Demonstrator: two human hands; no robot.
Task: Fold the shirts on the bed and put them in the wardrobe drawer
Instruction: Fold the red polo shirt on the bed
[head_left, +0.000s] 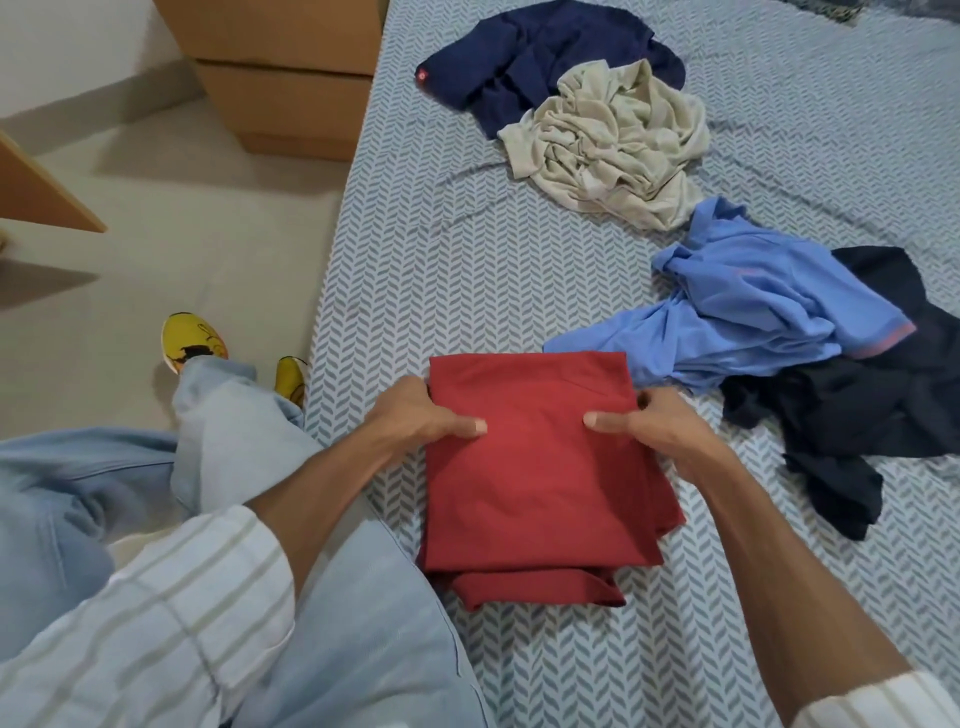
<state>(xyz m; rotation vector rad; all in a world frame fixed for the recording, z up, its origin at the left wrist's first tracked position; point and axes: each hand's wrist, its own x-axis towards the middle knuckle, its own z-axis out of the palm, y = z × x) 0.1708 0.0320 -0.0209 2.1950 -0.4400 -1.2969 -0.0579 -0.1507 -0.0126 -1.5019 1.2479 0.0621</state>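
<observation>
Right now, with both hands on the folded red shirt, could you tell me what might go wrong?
The left hand and right hand grip the red shirt only at its far end, so lifting may let the near folds sag open. The light blue shirt lies close and might get dragged along.

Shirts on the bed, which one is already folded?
The red shirt, a flat rectangle near the bed edge, held by both hands. The navy, beige, light blue and black ones lie crumpled.

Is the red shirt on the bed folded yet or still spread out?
Folded. The red shirt lies as a compact rectangle with layered edges at its near end, and the left hand and right hand grip its sides.
</observation>
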